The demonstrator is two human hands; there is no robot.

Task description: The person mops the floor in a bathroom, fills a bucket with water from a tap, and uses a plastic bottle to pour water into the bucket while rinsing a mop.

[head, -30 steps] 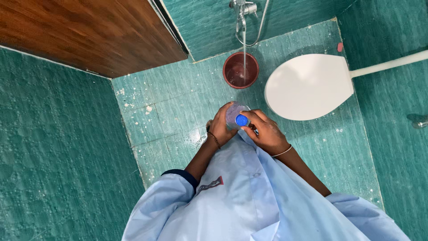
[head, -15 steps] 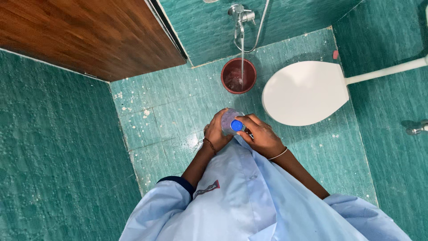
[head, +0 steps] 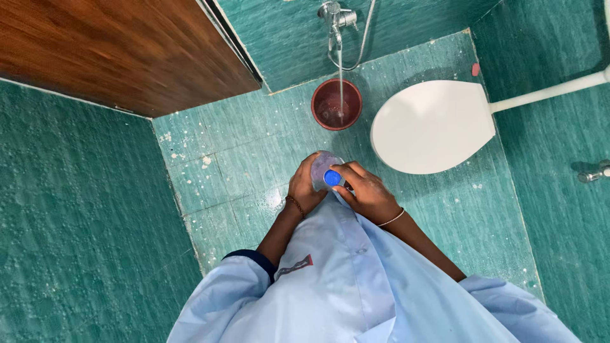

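Centre frame: left hand (head: 305, 187) wraps the clear bottle (head: 319, 168), right hand (head: 368, 194) pinches its blue cap (head: 332, 178). Best held steady and upright while the cap turns. Bucket (head: 336, 104) fills under the tap (head: 333, 16) above, toilet lid (head: 432, 126) close at right; open floor (head: 222, 165) left.

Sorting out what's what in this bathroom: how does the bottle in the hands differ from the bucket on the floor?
The bottle is clear and closed by a blue cap; the bucket is reddish brown and open. The bottle is gripped by both hands; the bucket stands untouched under the running tap. Both are round containers.
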